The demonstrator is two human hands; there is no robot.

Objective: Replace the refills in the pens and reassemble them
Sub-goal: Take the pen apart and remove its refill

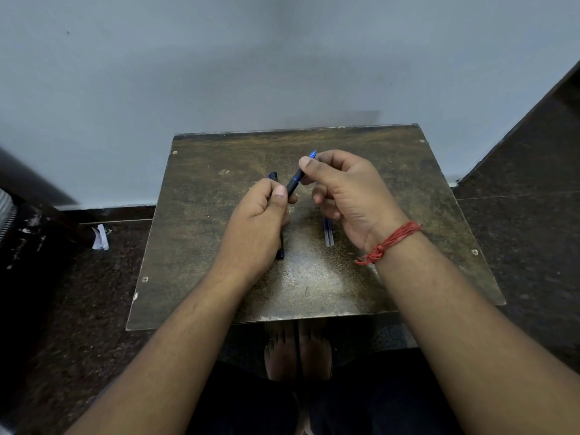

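A small, worn brown table (pixel 408 215) stands against a pale wall, seen from above by the seated person working at it. Both forearms reach in from below and meet over its middle. The left hand (pixel 260 221) has its fingers curled round the dark barrel of a pen (pixel 294 183), thumb pressed along it, probably to steady the body. The right hand (pixel 342 189), with a red thread band (pixel 389 243) at the wrist, pinches the pen's blue tip end between thumb and fingers, likely to twist that section on or off.

Another dark pen (pixel 272 175) lies on the table just behind and under the left hand. Clear refills (pixel 328 235) lie beneath the right palm, partly hidden. A scrap of paper (pixel 100 237) lies on the floor to the left. Bare feet show under the table edge.
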